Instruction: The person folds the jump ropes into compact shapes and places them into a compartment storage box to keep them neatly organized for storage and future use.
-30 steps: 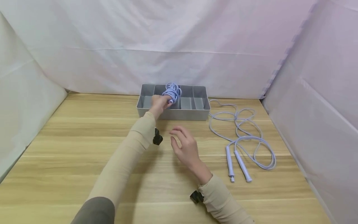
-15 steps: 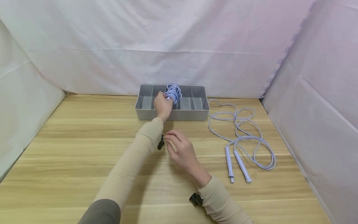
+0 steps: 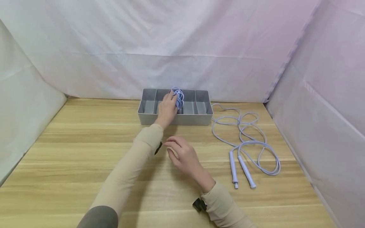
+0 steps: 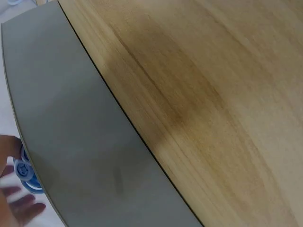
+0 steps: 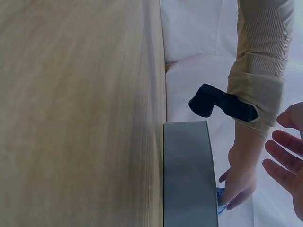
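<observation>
There are two hands (image 3: 167,110) (image 3: 184,155), two ropes (image 3: 180,100) (image 3: 246,172), one box (image 3: 194,119).

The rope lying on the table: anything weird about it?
The lavender-blue jump rope sprawls in loose, crossing loops, and its slim handles don't match: one ends in a narrow stub, the other doesn't. I see no break.

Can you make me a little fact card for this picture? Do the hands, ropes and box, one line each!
Left hand: touching the bundled rope
Right hand: over the table, holding nothing
Bundled rope: light blue, inside the box
Loose rope: light blue, two handles, spread on the table
Box: gray, divided into sections
</observation>
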{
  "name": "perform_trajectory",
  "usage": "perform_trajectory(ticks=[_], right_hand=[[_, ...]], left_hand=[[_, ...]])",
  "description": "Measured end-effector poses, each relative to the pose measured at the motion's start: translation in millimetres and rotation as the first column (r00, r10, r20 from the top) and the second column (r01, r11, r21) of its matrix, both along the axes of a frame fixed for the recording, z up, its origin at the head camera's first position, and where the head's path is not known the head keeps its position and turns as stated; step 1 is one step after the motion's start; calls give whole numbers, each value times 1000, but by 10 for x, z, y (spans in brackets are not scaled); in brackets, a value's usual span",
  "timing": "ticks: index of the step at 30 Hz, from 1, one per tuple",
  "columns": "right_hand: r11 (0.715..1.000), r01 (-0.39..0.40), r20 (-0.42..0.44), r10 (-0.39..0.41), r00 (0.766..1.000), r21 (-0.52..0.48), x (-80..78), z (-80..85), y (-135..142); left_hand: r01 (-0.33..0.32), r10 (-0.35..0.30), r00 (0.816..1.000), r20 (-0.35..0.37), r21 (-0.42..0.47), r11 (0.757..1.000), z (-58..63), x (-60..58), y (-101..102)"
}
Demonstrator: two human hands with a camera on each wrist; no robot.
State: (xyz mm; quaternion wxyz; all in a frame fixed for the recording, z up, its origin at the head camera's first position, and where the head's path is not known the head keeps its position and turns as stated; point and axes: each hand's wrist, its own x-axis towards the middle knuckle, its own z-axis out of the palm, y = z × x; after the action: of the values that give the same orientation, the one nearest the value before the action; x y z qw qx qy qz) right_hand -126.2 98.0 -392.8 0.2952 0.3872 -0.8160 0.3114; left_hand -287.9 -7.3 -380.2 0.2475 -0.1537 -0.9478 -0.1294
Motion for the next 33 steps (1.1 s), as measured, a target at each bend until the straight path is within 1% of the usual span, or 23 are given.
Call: perform_trajectory(ticks=[1, 3, 5, 7, 9, 12, 14, 16, 17, 18, 20, 21, 24, 26, 28, 29, 30, 33], right_hand=[[1000, 0, 0, 0, 1000, 3, 1, 1, 0], [1000, 2, -3, -2, 1000, 5, 1, 4, 4], [1000, 8, -4, -8, 1000, 3, 13, 14, 15], [1000, 16, -6, -16, 1000, 2, 23, 21, 26], [1000, 24, -10, -24, 1000, 0, 29, 32, 36], [1000, 26, -24, -26, 999, 3, 29, 43, 43], [1000, 21, -35, -21, 999, 7, 26, 57, 40], [1000, 18, -43, -17, 999, 10, 24, 74, 35], [1000, 17, -46, -16, 999, 10, 24, 87, 34], [1000, 16, -49, -16, 999, 7, 24, 105, 36], [1000, 21, -57, -21, 998, -8, 32, 137, 55], [1000, 21, -64, -22, 998, -18, 34, 155, 64], [998, 1, -104, -7, 995, -56, 49, 223, 83], [996, -16, -143, 4, 990, -83, 68, 273, 81], [993, -38, -181, 17, 983, -110, 97, 328, 79], [992, -43, -198, 18, 980, -122, 114, 356, 80], [990, -46, -215, 16, 976, -132, 132, 384, 82], [987, -57, -251, 17, 968, -153, 178, 443, 97]], left_hand=[[23, -22, 999, 23, -50, 998, -7, -5, -8], [66, -51, 992, 116, -130, 989, -13, -7, -19], [106, -60, 971, 231, -190, 976, -19, 9, -20], [131, -61, 941, 333, -192, 973, -13, 28, -24], [144, -60, 915, 399, -184, 972, -3, 37, -26], [159, -53, 883, 467, -190, 969, 13, 36, -27], [162, -45, 857, 513, -185, 969, -5, 21, -48], [157, -42, 846, 532, -173, 972, -38, 25, -84], [152, -47, 847, 530, -156, 976, -52, 34, -101], [150, -53, 855, 516, -148, 978, -64, 45, -113], [161, -84, 881, 466, -128, 979, -69, 94, -95], [172, -105, 895, 434, -118, 978, -56, 133, -70], [215, -167, 928, 334, -114, 970, -8, 258, 41], [250, -210, 936, 282, -115, 961, 25, 364, 141], [282, -246, 937, 248, -123, 951, 45, 477, 256], [301, -265, 933, 242, -125, 945, 50, 534, 323], [324, -286, 925, 249, -125, 938, 56, 592, 391], [390, -343, 887, 310, -106, 915, 60, 763, 606]])
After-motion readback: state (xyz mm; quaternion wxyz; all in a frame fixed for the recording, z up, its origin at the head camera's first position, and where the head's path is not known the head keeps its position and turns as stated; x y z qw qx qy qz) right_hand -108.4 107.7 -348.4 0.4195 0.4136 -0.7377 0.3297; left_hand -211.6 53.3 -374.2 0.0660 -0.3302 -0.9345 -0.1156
